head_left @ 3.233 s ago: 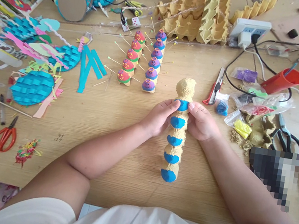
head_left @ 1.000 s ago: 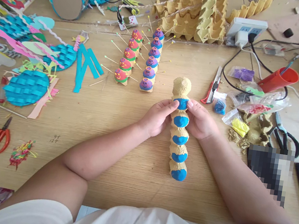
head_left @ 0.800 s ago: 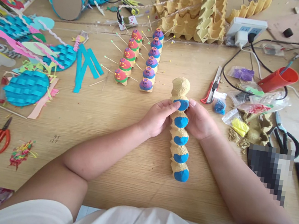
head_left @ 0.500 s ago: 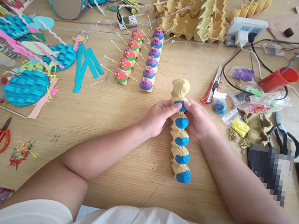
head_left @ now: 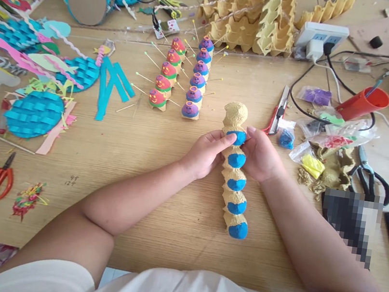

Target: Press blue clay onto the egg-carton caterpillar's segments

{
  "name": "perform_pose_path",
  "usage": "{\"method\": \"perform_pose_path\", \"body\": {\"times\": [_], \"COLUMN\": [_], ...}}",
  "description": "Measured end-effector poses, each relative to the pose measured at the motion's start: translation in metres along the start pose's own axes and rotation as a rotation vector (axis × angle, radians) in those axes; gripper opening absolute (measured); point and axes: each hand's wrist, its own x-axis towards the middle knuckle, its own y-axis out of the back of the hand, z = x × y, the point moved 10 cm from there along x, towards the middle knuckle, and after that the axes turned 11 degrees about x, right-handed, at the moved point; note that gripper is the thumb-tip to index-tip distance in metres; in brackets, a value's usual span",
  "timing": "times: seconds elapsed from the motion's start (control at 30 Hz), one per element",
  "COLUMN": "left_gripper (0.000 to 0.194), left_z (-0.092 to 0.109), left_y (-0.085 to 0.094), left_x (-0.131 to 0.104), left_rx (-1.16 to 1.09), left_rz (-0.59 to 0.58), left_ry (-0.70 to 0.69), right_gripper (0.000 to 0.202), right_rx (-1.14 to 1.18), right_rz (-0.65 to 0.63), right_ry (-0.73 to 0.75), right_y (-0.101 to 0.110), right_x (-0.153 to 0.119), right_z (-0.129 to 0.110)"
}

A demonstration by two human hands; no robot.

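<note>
- Two hands on one egg-carton strip (head_left: 235, 181), lying lengthwise mid-table (head_left: 163, 161), far end bare, five blue clay caps along it.
- Bare wood left of strip and toward near edge; right side crowded: clay bags (head_left: 309, 163), box cutter (head_left: 278, 112).
- Painted carton figures (head_left: 182, 78) stand just beyond.
- Left hand (head_left: 208, 153) curled, thumb pressing top blue cap (head_left: 236, 137).
- Right hand (head_left: 260, 156) curled, fingertips pinching same cap from other side.

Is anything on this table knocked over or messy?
Yes. The red cup lies tipped on its side at the right. Torn egg-carton scraps are scattered near the scissors. The egg-carton strip between the left hand and right hand lies slanted.
</note>
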Motion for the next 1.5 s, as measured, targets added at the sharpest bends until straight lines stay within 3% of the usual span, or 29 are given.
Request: {"method": "perform_pose_path", "body": {"times": [0.27,0.53,0.67,0.73,0.83,0.9,1.07,1.33,1.5], "left_gripper": [0.052,0.039,0.045,0.047,0.048,0.045,0.037,0.035,0.041], "left_z": [0.004,0.0,0.002,-0.001,-0.006,-0.004,-0.004,0.0,-0.003], "left_y": [-0.004,-0.002,0.001,0.007,0.017,0.021,0.02,0.022,0.023], "left_x": [-0.001,-0.001,0.0,-0.001,-0.003,-0.004,-0.005,-0.002,-0.004], "left_rx": [-0.009,-0.005,-0.026,-0.048,-0.034,-0.012,-0.027,0.012,0.015], "left_rz": [-0.022,0.027,0.025,0.068,0.146,0.182,0.177,0.165,0.194], "left_ry": [-0.009,0.06,0.046,0.076,0.14,0.125,0.114,0.013,0.057], "right_gripper": [0.054,0.052,0.056,0.054,0.048,0.044,0.041,0.041,0.04], "right_rx": [-0.023,-0.041,-0.095,-0.192,-0.381,-0.469,-0.509,-0.52,-0.535], "right_rz": [0.01,0.026,0.129,0.19,0.211,0.164,0.079,0.118,0.127], "right_ry": [-0.009,0.009,0.113,0.244,0.515,0.611,0.641,0.668,0.698], "right_y": [-0.005,-0.005,0.008,0.012,0.005,-0.005,-0.013,-0.012,-0.012], "right_x": [0.001,0.0,0.002,-0.003,-0.019,-0.026,-0.027,-0.028,-0.031], "right_z": [-0.002,-0.004,-0.009,-0.02,-0.046,-0.055,-0.057,-0.058,-0.06]}}
